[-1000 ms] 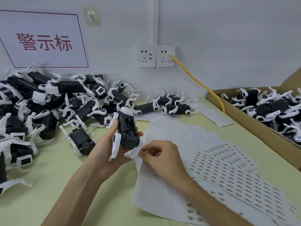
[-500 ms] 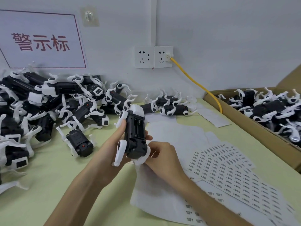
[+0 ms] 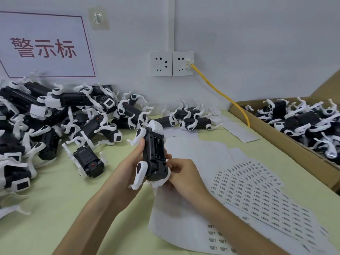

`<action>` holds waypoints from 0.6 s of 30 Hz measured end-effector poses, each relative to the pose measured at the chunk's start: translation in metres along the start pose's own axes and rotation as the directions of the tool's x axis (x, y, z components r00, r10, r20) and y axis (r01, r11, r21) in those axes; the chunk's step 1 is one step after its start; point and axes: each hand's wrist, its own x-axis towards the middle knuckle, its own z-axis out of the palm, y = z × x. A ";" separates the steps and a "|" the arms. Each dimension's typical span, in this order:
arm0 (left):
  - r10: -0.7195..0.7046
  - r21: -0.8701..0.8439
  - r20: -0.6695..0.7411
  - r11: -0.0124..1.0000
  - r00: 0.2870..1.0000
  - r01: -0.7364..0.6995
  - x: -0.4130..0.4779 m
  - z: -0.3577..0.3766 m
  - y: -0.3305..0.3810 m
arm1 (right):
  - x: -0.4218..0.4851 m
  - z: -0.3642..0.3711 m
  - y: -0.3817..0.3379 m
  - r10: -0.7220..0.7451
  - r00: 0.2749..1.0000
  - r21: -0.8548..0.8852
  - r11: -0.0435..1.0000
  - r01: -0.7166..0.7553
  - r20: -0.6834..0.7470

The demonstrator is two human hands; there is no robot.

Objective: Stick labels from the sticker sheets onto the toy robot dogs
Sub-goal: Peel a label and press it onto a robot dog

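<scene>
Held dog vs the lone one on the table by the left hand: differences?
Held dog is off the table, gripped by left hand and right hand; lone dog lies on it untouched. Held dog is near upright; lone dog lies flat, red dot showing. Both: black bodies, white legs.

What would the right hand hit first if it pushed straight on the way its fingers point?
The held toy dog: the right hand points at its lower end and touches it there. Beyond the dog, probably the left hand gripping it.
</scene>
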 end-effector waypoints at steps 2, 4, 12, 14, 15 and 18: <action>0.009 -0.049 0.006 0.999 1.000 -0.009 -0.001 -0.001 -0.001 | 0.000 -0.001 -0.002 0.001 1.000 -0.008 1.000 -0.001 0.010; -0.003 -0.032 0.009 0.999 1.000 0.003 -0.004 -0.004 0.000 | 0.000 -0.002 -0.001 -0.012 1.000 -0.025 1.000 0.012 0.017; -0.002 -0.021 0.016 1.000 1.000 0.002 0.005 -0.008 0.004 | -0.003 0.000 0.000 -0.136 0.991 -0.164 0.978 0.132 -0.012; 0.005 -0.054 0.030 0.999 1.000 -0.003 0.005 -0.011 0.001 | -0.003 0.002 0.001 -0.169 0.985 -0.211 0.964 0.163 -0.014; 0.021 -0.076 0.042 0.997 0.999 -0.017 0.004 -0.011 0.000 | -0.003 0.002 0.001 -0.182 0.983 -0.228 0.958 0.174 -0.013; 0.038 -0.066 0.060 0.997 0.997 -0.034 0.009 -0.015 -0.001 | -0.002 0.002 0.003 -0.206 0.978 -0.265 0.945 0.191 -0.028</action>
